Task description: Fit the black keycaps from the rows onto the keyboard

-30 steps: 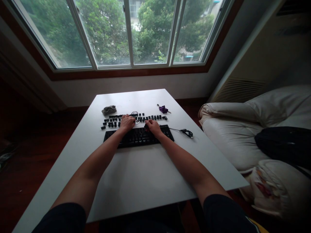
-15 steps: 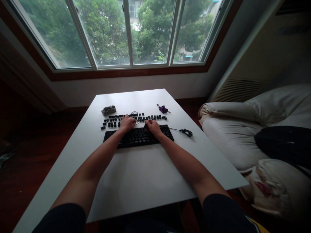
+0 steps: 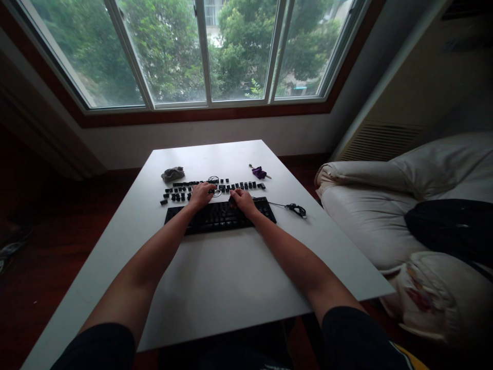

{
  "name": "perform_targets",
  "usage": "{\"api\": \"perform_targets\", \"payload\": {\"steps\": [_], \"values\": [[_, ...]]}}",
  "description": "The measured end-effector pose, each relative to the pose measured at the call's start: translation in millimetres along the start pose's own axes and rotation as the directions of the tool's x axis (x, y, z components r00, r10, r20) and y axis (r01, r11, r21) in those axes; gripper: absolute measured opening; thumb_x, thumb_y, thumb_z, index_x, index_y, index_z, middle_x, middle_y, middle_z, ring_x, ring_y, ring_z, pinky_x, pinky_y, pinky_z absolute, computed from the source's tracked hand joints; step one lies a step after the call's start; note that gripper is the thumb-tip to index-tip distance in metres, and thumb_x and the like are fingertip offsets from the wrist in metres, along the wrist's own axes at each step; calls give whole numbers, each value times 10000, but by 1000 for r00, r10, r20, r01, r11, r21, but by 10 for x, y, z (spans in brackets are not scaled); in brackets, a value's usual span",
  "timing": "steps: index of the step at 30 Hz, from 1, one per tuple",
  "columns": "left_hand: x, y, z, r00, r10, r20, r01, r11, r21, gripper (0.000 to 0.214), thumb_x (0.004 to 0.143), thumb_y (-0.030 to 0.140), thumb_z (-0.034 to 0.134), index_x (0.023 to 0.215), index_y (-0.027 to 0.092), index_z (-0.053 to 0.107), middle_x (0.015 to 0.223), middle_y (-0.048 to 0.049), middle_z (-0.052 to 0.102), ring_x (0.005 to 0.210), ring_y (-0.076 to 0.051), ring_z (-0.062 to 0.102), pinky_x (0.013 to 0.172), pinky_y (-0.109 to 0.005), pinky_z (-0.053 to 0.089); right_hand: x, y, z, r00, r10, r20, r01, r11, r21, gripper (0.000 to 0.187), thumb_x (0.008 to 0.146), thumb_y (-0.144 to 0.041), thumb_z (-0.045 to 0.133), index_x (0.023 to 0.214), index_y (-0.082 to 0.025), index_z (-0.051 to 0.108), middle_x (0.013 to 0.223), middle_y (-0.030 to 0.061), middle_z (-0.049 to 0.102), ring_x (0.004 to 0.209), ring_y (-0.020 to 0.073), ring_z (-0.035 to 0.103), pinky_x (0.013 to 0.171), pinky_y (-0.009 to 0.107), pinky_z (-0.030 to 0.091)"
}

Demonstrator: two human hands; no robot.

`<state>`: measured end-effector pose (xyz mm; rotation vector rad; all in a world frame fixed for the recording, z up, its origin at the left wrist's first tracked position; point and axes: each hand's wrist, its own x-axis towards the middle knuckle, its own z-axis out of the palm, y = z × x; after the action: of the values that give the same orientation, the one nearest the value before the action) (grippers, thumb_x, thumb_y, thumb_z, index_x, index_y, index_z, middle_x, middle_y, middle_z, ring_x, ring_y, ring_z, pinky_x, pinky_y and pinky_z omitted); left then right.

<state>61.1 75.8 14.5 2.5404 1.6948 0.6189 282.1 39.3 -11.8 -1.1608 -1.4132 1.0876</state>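
A black keyboard (image 3: 219,216) lies on a white table (image 3: 215,277). Behind it, several loose black keycaps (image 3: 177,192) are set out in rows. My left hand (image 3: 202,194) rests at the keyboard's far edge among the keycaps, fingers curled, next to a small wire ring (image 3: 216,193). My right hand (image 3: 243,200) sits on the keyboard's upper middle, fingers curled and pinched on a small dark thing that I cannot make out. Both forearms stretch out over the table.
A crumpled grey cloth (image 3: 172,173) lies at the back left of the table. A purple tool (image 3: 259,172) is at the back right. The keyboard's cable end (image 3: 296,208) lies to the right. White bedding with a black garment (image 3: 450,226) is on the right.
Almost nothing differs. My left hand has crept slightly further toward the keycap rows; my right hand stays in place on the keyboard.
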Motion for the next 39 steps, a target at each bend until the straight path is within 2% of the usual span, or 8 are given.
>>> {"api": "perform_targets", "payload": {"steps": [8,17,29,34,39], "values": [[-4,9,0,999,29,16,-28,999,-25,286,842,206,576,1066,269,742,1143,-68,682,1097,-261,581,946,-393,414,-23,-59,4,1000,27,-13,-27,999,-29,377,866,-570,581,790,-201,571,608,4,641,483,155,623,429,234,464],[7,22,71,998,-60,19,59,996,65,234,803,250,626,1014,274,724,1059,-60,701,1044,-280,551,938,-435,350,-17,-44,3,1000,18,-6,-18,1000,-25,378,868,-568,569,794,-198,579,630,2,649,476,147,611,432,236,454],[-35,-5,35,997,-72,37,70,996,55,306,778,274,655,1076,300,716,1090,-43,705,1064,-288,524,918,-426,346,-26,-42,-6,1000,17,-2,-18,1000,-22,361,870,-557,572,798,-203,573,635,-7,639,483,149,622,429,236,457],[-150,0,-54,998,-67,-20,68,997,24,304,822,273,629,1115,306,705,1134,-44,695,1096,-294,525,927,-429,361,-28,-38,-11,1000,25,-1,-25,999,-37,377,872,-573,567,799,-203,575,648,-2,649,496,149,626,442,236,469],[-389,82,-158,994,-71,-89,71,997,-2,234,890,274,565,1073,275,710,1108,-52,695,1079,-289,543,922,-437,381,-20,-21,-5,1000,16,-6,-16,999,-31,382,865,-579,575,795,-204,573,653,-3,643,493,153,630,434,238,468]]}}
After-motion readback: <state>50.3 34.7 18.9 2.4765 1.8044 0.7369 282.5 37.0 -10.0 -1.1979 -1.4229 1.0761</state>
